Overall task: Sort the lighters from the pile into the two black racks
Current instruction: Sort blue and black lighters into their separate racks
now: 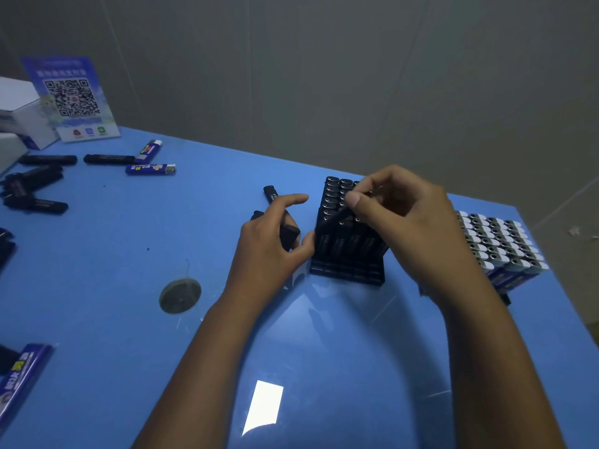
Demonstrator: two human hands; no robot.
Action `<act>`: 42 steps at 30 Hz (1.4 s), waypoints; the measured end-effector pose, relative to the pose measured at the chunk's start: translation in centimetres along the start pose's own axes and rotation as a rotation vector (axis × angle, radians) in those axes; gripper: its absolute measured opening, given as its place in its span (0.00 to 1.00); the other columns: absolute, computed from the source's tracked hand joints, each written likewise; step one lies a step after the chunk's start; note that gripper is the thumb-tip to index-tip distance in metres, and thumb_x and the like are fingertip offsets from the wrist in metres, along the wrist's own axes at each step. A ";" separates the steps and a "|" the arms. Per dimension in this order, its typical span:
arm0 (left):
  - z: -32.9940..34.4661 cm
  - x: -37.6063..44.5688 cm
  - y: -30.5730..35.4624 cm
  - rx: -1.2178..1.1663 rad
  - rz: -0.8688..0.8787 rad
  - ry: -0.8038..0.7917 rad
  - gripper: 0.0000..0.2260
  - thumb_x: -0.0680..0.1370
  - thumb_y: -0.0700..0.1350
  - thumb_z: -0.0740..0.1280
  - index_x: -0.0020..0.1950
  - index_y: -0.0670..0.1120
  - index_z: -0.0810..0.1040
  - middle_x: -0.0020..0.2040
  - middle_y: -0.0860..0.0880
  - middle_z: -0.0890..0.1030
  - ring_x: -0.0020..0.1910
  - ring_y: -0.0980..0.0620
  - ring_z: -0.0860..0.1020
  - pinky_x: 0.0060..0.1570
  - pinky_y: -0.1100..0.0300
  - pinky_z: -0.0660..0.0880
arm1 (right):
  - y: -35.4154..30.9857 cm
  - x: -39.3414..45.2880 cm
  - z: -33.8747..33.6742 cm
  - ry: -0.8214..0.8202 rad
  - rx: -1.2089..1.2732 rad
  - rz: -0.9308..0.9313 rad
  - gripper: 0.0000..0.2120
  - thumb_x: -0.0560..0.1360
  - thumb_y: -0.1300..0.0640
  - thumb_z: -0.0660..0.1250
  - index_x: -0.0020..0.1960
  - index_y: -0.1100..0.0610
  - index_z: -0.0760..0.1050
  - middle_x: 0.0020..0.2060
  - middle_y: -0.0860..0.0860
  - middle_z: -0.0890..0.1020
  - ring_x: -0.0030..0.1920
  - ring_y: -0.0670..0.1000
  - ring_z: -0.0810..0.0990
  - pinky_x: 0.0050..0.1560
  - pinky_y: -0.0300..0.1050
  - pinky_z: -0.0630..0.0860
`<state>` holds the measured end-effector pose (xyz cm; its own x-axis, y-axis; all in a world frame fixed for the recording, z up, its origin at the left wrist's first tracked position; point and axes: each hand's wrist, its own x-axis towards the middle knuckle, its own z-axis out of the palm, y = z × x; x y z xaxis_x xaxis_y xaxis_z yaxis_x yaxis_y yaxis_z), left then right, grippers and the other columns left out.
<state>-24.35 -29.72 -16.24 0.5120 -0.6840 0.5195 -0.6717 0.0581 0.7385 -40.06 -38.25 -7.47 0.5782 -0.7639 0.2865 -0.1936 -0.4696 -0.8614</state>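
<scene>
A black rack stands at the table's middle, packed with upright black lighters. My right hand hovers over it and pinches a black lighter that tilts down into the rack's front left. My left hand sits just left of the rack, gripping two or three black lighters; its thumb touches the rack's side. A second rack at the right holds blue lighters with white tops. Loose black lighters lie in a pile at the far left, beside two blue ones.
A QR-code sign and white boxes stand at the back left. A round grey disc sits in the blue table. A blue carton lies at the front left edge. The table's right edge runs close behind the second rack.
</scene>
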 end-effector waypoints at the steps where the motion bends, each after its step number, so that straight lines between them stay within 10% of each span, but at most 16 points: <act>1: 0.0 0.0 0.0 0.003 0.001 0.000 0.21 0.73 0.41 0.75 0.64 0.49 0.77 0.34 0.54 0.75 0.34 0.54 0.75 0.40 0.70 0.70 | 0.1 0.0 -0.2 -0.009 -0.049 -0.012 0.05 0.75 0.52 0.74 0.44 0.51 0.79 0.32 0.50 0.78 0.33 0.46 0.74 0.35 0.40 0.71; 42: 0.1 -0.1 -0.2 -0.020 0.001 -0.024 0.20 0.73 0.43 0.75 0.64 0.51 0.76 0.34 0.52 0.76 0.36 0.53 0.76 0.43 0.59 0.77 | 1.4 0.2 -1.0 -0.074 -0.549 0.103 0.09 0.70 0.59 0.78 0.38 0.53 0.78 0.35 0.45 0.82 0.38 0.43 0.80 0.33 0.30 0.70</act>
<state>-24.34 -29.72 -16.48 0.4980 -0.7013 0.5100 -0.6612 0.0734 0.7466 -40.97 -39.50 -8.22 0.5849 -0.7941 0.1652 -0.6245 -0.5709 -0.5329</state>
